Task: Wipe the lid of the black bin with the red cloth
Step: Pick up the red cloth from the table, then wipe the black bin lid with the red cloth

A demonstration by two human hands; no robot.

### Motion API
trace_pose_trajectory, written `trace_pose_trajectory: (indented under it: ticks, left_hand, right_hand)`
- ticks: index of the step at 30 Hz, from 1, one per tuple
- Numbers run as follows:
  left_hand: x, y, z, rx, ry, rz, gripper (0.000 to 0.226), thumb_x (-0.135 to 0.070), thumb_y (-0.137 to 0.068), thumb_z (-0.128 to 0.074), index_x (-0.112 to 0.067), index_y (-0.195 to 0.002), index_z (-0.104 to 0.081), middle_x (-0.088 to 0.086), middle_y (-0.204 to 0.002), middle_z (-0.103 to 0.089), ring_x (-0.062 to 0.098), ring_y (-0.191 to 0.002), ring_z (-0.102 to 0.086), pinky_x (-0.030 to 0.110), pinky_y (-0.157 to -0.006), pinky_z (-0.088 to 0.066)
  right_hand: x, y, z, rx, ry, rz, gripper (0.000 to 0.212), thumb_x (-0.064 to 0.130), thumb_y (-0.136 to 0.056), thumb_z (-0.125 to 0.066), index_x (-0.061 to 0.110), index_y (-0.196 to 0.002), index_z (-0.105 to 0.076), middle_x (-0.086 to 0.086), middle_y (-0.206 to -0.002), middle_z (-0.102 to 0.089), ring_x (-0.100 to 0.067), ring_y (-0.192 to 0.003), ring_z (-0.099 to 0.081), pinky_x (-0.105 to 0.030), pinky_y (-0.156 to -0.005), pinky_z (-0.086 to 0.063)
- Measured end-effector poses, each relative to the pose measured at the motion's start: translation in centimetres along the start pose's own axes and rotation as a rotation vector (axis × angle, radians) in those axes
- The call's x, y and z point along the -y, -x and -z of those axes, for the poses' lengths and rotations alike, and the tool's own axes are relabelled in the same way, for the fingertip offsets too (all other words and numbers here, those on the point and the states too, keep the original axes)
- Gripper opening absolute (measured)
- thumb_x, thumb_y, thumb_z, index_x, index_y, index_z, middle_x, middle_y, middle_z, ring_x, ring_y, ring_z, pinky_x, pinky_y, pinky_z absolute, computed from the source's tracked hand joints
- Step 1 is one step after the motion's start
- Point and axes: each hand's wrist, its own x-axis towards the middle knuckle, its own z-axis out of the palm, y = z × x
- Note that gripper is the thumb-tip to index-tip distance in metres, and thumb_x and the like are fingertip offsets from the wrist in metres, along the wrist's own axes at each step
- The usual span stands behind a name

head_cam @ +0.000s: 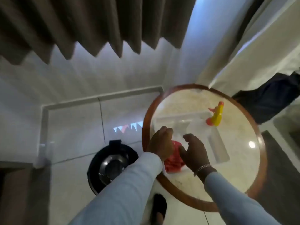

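The black bin point(112, 166) stands on the floor to the left of a round table; its shiny round lid faces up and my left sleeve crosses its right side. The red cloth point(173, 161) lies bunched in a clear plastic tray point(217, 145) on the table. My left hand point(160, 143) hovers over the cloth's left part with fingers curled; whether it touches the cloth is unclear. My right hand point(194, 150) is just right of the cloth, fingers apart and holding nothing.
The round table point(162, 179) has a wooden rim and a pale marbled top. A yellow spray bottle point(216, 115) with a red nozzle stands at the tray's far corner. Brown curtains hang at the back, white bedding is at the right, and my dark shoe point(159, 207) is below the table.
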Motion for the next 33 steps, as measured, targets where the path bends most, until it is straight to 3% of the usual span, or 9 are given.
trace_pose_trajectory:
  ticks: [4,9,14,19,23,27,30,31,33]
  left_hand:
    - [1.2,-2.9,-4.7,0.216,-0.324,-0.071,0.033,-0.014,-0.086,-0.061,-0.006,-0.118,-0.054,0.017,-0.122,-0.056,0.035,-0.114,-0.054,0.044,-0.095,-0.045]
    - [1.6,-4.9,-6.6,0.294,-0.488,-0.106,0.03,-0.02,-0.086,-0.06,-0.008,-0.113,-0.057,0.018,-0.118,-0.057,0.037,-0.11,-0.053,0.048,-0.093,-0.044]
    - [1.5,-4.9,-4.7,0.333,-0.119,-0.087,0.023,-0.004,-0.08,-0.065,-0.008,-0.102,-0.057,0.011,-0.1,-0.057,0.029,-0.094,-0.059,0.032,-0.075,-0.047]
    - [2.7,-3.2,0.8,0.323,0.245,-0.195,0.032,0.007,-0.079,-0.063,-0.009,-0.107,-0.065,0.009,-0.104,-0.067,0.021,-0.097,-0.062,0.031,-0.087,-0.054]
    - [7.1,-0.9,5.5,0.307,0.485,-0.213,0.03,0.008,-0.083,-0.066,-0.006,-0.109,-0.06,0.007,-0.098,-0.071,0.017,-0.094,-0.071,0.03,-0.084,-0.059]
    - [14.6,1.9,7.1,0.045,0.608,-0.086,0.037,0.009,-0.074,-0.075,-0.003,-0.105,-0.058,0.011,-0.092,-0.072,0.013,-0.084,-0.073,0.025,-0.076,-0.06]
    - [22.3,4.1,6.1,-0.217,0.469,0.021,0.035,0.0,-0.078,-0.076,-0.001,-0.109,-0.063,0.013,-0.107,-0.072,0.017,-0.098,-0.071,0.03,-0.09,-0.057]
    - [25.2,4.8,5.6,-0.23,0.355,0.052,0.043,-0.007,-0.079,-0.077,-0.005,-0.119,-0.061,0.011,-0.121,-0.067,0.016,-0.113,-0.065,0.029,-0.099,-0.05]
    - [30.7,6.4,3.9,-0.084,0.17,0.146,0.08,-0.029,-0.076,-0.08,-0.017,-0.144,-0.04,0.007,-0.154,-0.035,0.015,-0.141,-0.028,0.032,-0.113,-0.027]
  right_hand:
    - [-3.6,-0.9,-4.2,0.133,-0.041,-0.27,0.063,0.044,-0.08,-0.07,0.013,-0.129,-0.047,-0.014,-0.123,-0.064,-0.032,-0.11,-0.062,-0.045,-0.093,-0.053]
    - [-5.2,-2.1,-6.5,0.122,-0.192,-0.314,0.06,0.038,-0.081,-0.069,0.013,-0.13,-0.046,-0.013,-0.103,-0.072,-0.028,-0.089,-0.067,-0.034,-0.079,-0.05]
    - [-4.7,-2.0,-4.2,0.143,-0.309,-0.28,0.055,0.034,-0.071,-0.08,0.019,-0.12,-0.06,0.001,-0.092,-0.066,-0.018,-0.083,-0.062,-0.033,-0.077,-0.049]
    - [-0.8,-0.9,-0.3,0.118,-0.381,-0.019,0.052,0.041,-0.059,-0.074,0.016,-0.102,-0.06,-0.008,-0.1,-0.063,-0.029,-0.094,-0.062,-0.039,-0.081,-0.052]
    - [4.6,0.4,-0.9,0.279,-0.465,0.145,0.058,0.034,-0.058,-0.069,0.02,-0.112,-0.052,0.002,-0.095,-0.064,-0.024,-0.086,-0.067,-0.043,-0.07,-0.06]
    - [8.4,2.2,-7.3,0.281,-0.484,0.216,0.05,0.021,-0.066,-0.062,0.016,-0.115,-0.06,0.001,-0.092,-0.07,-0.011,-0.08,-0.068,-0.026,-0.072,-0.059]
    - [9.3,2.8,-13.6,0.248,-0.469,0.208,0.035,0.012,-0.073,-0.062,0.014,-0.107,-0.067,-0.003,-0.089,-0.073,-0.016,-0.08,-0.07,-0.038,-0.074,-0.061]
    - [9.3,2.9,-15.8,0.245,-0.441,0.209,0.032,0.01,-0.077,-0.064,0.015,-0.109,-0.067,-0.004,-0.09,-0.074,-0.018,-0.081,-0.07,-0.043,-0.076,-0.061]
    - [8.9,2.5,-19.7,0.213,-0.38,0.231,0.027,0.016,-0.085,-0.067,0.019,-0.112,-0.066,-0.003,-0.092,-0.075,-0.016,-0.082,-0.071,-0.042,-0.079,-0.061]
